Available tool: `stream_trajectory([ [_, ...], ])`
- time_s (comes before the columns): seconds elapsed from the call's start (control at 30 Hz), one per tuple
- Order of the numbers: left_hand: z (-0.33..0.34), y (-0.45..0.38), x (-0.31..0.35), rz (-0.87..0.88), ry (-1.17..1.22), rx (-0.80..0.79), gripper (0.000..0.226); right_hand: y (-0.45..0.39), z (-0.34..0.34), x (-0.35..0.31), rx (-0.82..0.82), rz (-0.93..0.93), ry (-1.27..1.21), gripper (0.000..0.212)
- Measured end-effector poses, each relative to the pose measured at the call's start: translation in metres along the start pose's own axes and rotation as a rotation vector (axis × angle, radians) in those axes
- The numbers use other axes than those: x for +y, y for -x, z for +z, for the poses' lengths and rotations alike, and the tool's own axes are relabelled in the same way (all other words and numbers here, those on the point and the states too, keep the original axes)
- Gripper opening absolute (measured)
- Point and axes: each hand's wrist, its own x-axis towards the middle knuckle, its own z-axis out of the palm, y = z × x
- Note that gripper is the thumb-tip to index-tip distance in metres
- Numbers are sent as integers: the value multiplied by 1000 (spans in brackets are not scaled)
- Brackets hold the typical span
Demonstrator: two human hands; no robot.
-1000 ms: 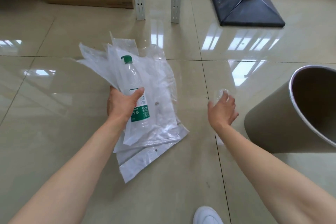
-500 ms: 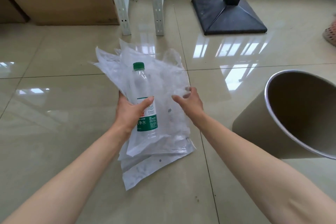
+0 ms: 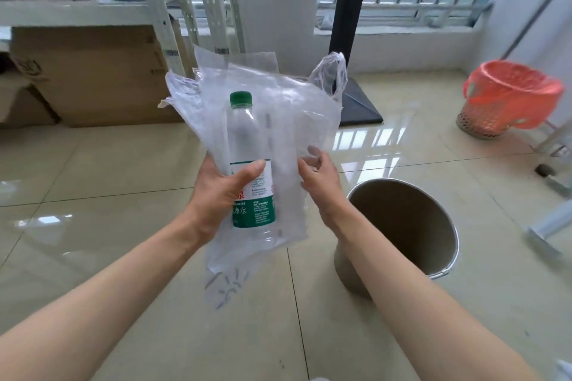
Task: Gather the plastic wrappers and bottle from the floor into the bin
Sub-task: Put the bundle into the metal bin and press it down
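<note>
Two bare hands hold one bundle above the glossy beige tiled floor (image 3: 123, 257). The left hand (image 3: 216, 198) has its grip closed around a clear plastic water bottle (image 3: 250, 164) and the plastic wrappers (image 3: 278, 108) behind it, thumb pressed across the front of the label, palm and fingers hidden at the back. The bottle is a slim cylinder, upright, with a ribbed green screw cap above the grip and a green and white printed label partly under the thumb. The wrappers are thin, crinkled, see-through film in several sheets; they fan out above the grip behind the bottle and hang limp below it, the lowest sheet showing grey printed marks. One twisted bag handle sticks up at the upper right of the bundle.

The right hand (image 3: 318, 182) is just right of the left grip, fingers curled lightly into the edge of the wrappers; how firmly it pinches them I cannot tell. Both forearms reach forward, bare, nearly parallel.

Below and right of the right hand stands the bin (image 3: 433, 269), a round beige tub with a bright metal rim, its mouth open and tilted toward the camera, partly hidden by the right forearm. Beyond the bundle are cardboard boxes (image 3: 102, 77) to the left under a perforated white metal rack (image 3: 161, 25), a black post on a square black base (image 3: 359, 105) behind the wrappers, and a woven basket lined with a red bag (image 3: 507, 99) far right.
</note>
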Motion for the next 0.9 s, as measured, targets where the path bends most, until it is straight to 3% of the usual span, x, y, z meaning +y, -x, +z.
stream_trajectory([
  [0.23, 105, 5, 70, 134, 41, -141, 55, 41, -122, -92, 142, -191, 35, 89],
  [0.4, 185, 7, 79, 153, 83, -208, 57, 63, -199, -108, 294, -257, 42, 107],
  [0.57, 244, 3, 42, 142, 80, -207, 53, 58, -250, -79, 388, -173, 80, 83],
  [0.9, 271, 13, -86, -73, -24, -62, 67, 26, -256, 30, 290, 142, 80, 67],
])
